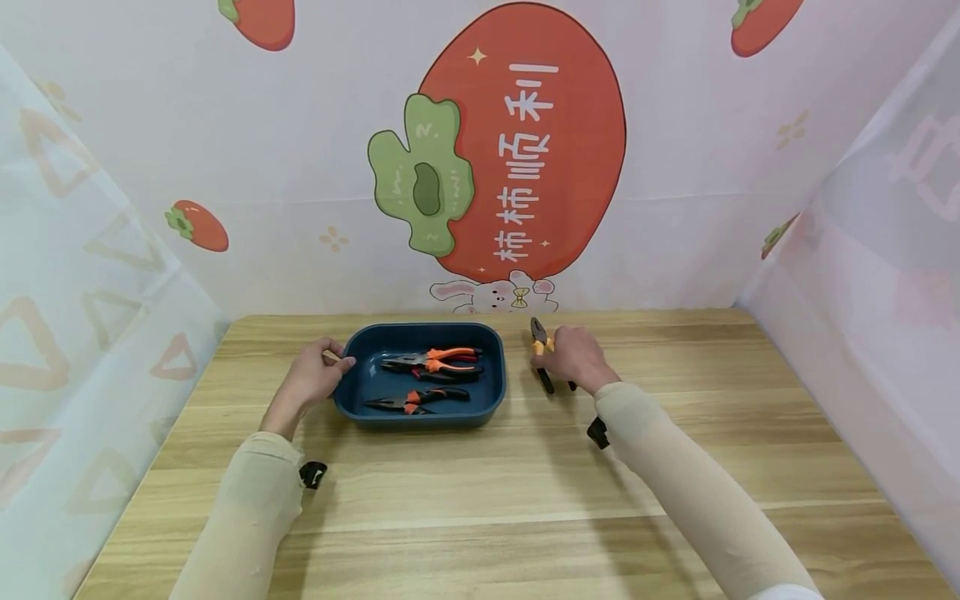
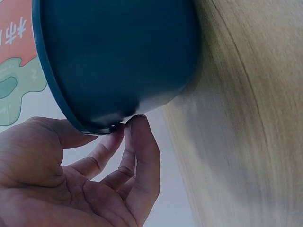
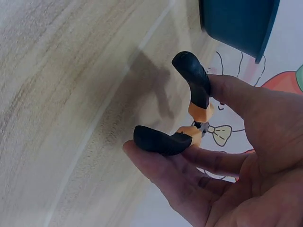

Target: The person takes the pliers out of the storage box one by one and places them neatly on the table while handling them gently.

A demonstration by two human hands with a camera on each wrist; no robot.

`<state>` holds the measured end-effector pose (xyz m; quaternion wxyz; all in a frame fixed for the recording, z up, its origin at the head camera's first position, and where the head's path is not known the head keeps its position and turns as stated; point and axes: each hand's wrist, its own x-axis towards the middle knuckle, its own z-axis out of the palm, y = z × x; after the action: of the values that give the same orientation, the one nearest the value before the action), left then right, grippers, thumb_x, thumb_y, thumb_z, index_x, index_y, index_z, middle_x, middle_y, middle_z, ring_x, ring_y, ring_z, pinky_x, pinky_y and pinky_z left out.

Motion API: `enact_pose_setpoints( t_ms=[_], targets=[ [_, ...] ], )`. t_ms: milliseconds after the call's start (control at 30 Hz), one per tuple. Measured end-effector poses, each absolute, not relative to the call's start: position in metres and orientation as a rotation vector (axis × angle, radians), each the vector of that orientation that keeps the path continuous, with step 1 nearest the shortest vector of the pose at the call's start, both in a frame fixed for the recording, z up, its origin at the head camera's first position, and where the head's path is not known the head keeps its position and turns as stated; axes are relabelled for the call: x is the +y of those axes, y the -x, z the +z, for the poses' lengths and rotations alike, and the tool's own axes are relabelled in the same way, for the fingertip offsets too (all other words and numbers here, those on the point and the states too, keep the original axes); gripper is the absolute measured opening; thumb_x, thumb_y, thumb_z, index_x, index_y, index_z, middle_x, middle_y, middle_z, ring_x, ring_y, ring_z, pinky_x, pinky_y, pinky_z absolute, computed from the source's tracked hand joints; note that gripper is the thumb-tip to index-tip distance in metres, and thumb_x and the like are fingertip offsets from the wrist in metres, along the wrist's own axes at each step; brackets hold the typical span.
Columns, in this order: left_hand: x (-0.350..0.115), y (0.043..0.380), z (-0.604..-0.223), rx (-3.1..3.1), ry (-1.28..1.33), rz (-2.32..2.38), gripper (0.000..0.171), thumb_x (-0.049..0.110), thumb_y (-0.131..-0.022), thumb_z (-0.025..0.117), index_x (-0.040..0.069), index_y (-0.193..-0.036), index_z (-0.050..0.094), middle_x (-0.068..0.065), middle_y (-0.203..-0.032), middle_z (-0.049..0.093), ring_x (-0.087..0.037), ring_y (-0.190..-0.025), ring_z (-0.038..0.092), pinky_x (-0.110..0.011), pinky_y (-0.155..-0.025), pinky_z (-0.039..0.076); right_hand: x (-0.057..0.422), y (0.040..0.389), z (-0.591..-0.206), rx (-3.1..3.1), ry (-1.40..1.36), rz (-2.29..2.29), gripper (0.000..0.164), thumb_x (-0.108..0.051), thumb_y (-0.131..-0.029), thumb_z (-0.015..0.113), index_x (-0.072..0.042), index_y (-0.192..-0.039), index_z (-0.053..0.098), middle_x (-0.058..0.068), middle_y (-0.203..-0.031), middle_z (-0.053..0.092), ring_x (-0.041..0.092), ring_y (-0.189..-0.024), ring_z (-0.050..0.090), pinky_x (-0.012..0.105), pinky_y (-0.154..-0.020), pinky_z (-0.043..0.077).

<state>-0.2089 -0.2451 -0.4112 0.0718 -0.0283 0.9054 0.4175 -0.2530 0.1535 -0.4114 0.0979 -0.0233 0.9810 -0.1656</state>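
Note:
My left hand [image 1: 311, 375] pinches the left rim of a dark blue rectangular basin [image 1: 420, 422], thumb over the edge and fingers against the outer wall [image 2: 118, 61]. Inside the basin lie several pliers, among them orange-handled pliers [image 1: 442, 356] towards the back and black-and-orange long-nose pliers [image 1: 442, 394] nearer the front. To the right of the basin, my right hand [image 1: 573, 357] grips combination pliers [image 1: 538, 332] with black and yellow-orange handles. Their metal nose points to the back wall. In the right wrist view the handles [image 3: 161, 141] are spread, with thumb and fingers on opposite sides.
The basin stands on a wood-grain table [image 1: 450, 517]. A white sheet [image 1: 315, 150] printed with persimmons and a rabbit hangs behind the table's back edge, and pale sheets flank both sides. A small black device [image 1: 312, 475] sits at each wrist.

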Motion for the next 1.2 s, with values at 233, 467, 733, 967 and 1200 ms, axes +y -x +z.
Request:
enact_pose_setpoints(
  t_ms=[233,467,733,967,1200],
  targets=[
    [-0.245,0.208,-0.41,2.716,0.087,1.257,0.025,0.017,-0.106,0.055,-0.004,-0.118,0.05,-0.026,-0.106,0.06,-0.028,-0.081,0.063,-0.034,-0.064,0.052,0.151,0.253,-0.415,2.901,0.033,-0.432,0.037,-0.038,-0.087,0.078,-0.008,-0.076,0.059,0.005,-0.068,0.052,0.02,-0.062,0.054,0.029,-0.051,0.041],
    [-0.244,0.208,-0.411,2.7,0.083,1.279,0.025,0.016,-0.106,0.055,-0.005,-0.118,0.05,-0.025,-0.105,0.06,-0.026,-0.078,0.063,-0.035,-0.064,0.054,0.149,0.254,-0.419,2.888,0.014,-0.391,0.036,-0.038,-0.088,0.077,-0.008,-0.077,0.061,0.007,-0.072,0.056,0.021,-0.066,0.057,0.029,-0.052,0.044],
    [-0.244,0.208,-0.412,2.7,0.082,1.285,0.024,0.016,-0.106,0.055,-0.004,-0.117,0.05,-0.024,-0.103,0.06,-0.025,-0.077,0.063,-0.035,-0.063,0.055,0.148,0.255,-0.424,2.887,-0.001,-0.392,0.033,-0.036,-0.09,0.076,-0.007,-0.082,0.062,0.008,-0.074,0.058,0.022,-0.065,0.058,0.029,-0.051,0.045],
    [-0.244,0.208,-0.411,2.698,0.083,1.289,0.024,0.016,-0.106,0.056,-0.005,-0.117,0.05,-0.025,-0.103,0.06,-0.024,-0.076,0.063,-0.035,-0.063,0.055,0.148,0.254,-0.424,2.901,-0.005,-0.386,0.031,-0.034,-0.091,0.075,-0.006,-0.089,0.062,0.011,-0.079,0.059,0.024,-0.069,0.058,0.03,-0.051,0.045],
    [-0.244,0.209,-0.411,2.709,0.093,1.278,0.024,0.016,-0.106,0.055,-0.004,-0.118,0.051,-0.025,-0.104,0.061,-0.025,-0.078,0.064,-0.033,-0.063,0.055,0.147,0.255,-0.425,2.903,-0.007,-0.375,0.032,-0.035,-0.091,0.074,-0.005,-0.092,0.061,0.011,-0.081,0.059,0.024,-0.07,0.059,0.03,-0.051,0.046]
  ],
)
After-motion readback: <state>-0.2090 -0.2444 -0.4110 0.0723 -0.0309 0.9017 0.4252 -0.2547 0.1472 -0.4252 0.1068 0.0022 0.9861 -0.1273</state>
